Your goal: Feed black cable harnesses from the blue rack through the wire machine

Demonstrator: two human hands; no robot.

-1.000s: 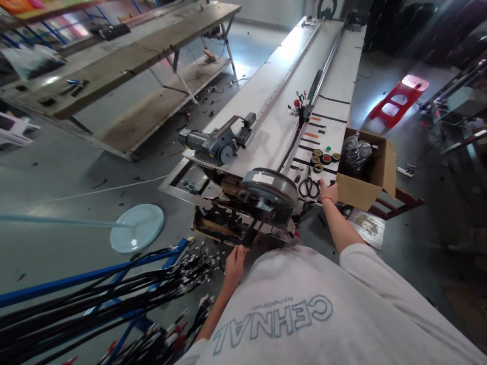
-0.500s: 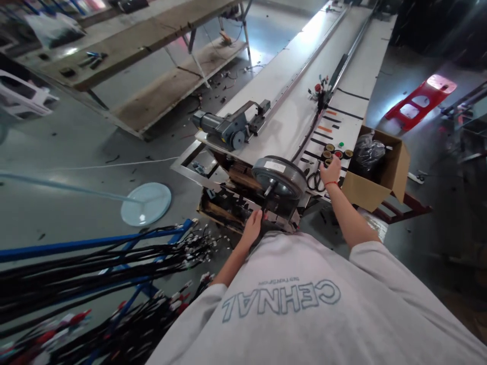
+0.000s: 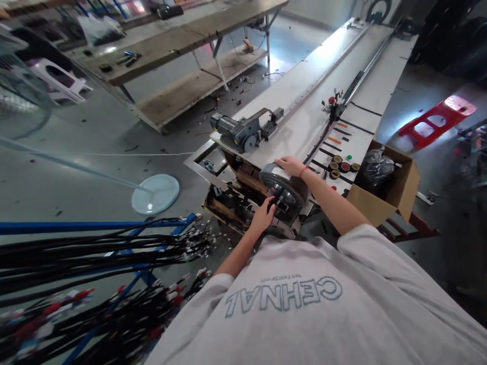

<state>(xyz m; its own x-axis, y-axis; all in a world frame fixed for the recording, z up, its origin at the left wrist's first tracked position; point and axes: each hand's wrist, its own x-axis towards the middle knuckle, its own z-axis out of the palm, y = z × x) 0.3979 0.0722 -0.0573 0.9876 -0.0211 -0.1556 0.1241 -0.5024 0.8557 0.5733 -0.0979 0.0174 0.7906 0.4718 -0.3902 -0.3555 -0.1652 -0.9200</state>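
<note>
A round grey reel [image 3: 269,176] with a dark centre is at the near end of the long white table [image 3: 274,147]. My right hand [image 3: 291,166], with a red band at the wrist, is closed over the far rim of the reel. Below it, my left hand [image 3: 263,215] is closed at the reel's hub, its fingers against a dark piece that I cannot make out. Several tape rolls [image 3: 335,173] lie on the table to the right of my right hand, beside black and orange strips.
A grey motor unit [image 3: 238,133] stands left of the reel. At the right is an open cardboard box [image 3: 409,185] with a plastic bag inside. Black cables [image 3: 152,253] hang over a blue rack at the lower left. A red stool [image 3: 426,129] lies farther right.
My right hand has moved left from beside the tape rolls onto the reel's rim. My left hand has come up closer to the hub. The view has shifted slightly.
</note>
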